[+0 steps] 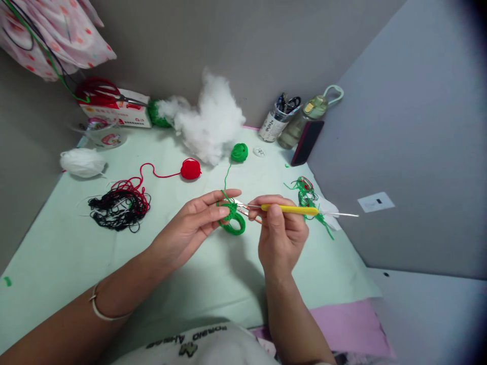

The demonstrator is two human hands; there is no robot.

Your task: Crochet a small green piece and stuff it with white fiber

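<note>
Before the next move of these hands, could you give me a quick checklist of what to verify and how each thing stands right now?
1. Hook in hand: ok. The right hand grips the crochet hook by its yellow handle.
2. Work held: ok. The left hand pinches the green crochet piece.
3. Yarn supply: ok. A strand runs from the green yarn ball toward the left hand.
4. Hook tip seated in a stitch: cannot tell; too small to see.
5. Black yarn neatly wound: not ok. It lies in a loose heap, apart from the green strand.
</note>
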